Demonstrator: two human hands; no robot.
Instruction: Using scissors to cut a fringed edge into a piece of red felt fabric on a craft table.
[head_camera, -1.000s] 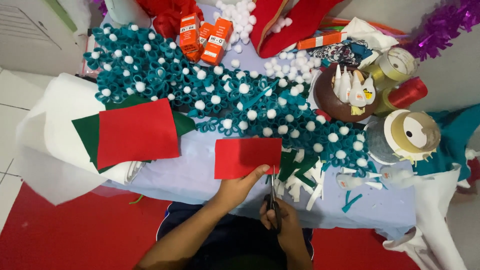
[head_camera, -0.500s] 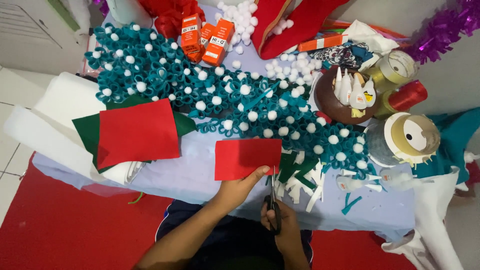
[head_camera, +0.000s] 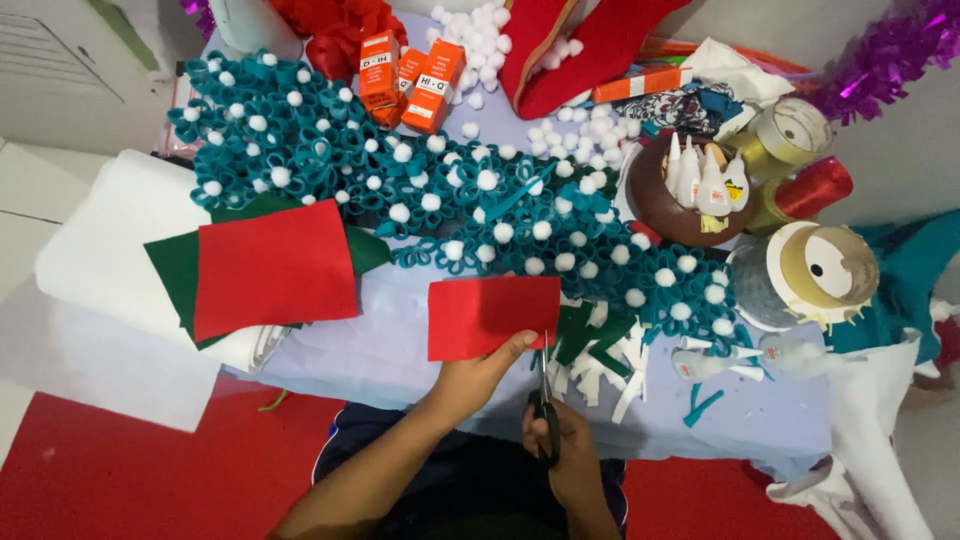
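At six o'clock my right hand (head_camera: 562, 450) hides the scissors' (head_camera: 545, 400) handles; purple tinsel (head_camera: 885, 55) runs off at two o'clock.

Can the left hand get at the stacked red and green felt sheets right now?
Probably not yet: the left hand is holding the red felt piece. The felt sheets lie uncovered to its left.

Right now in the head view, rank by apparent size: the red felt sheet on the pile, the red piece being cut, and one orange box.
1. Red felt sheet, largest.
2. Red piece held by the left hand.
3. Orange box, smallest, though farther from the camera.
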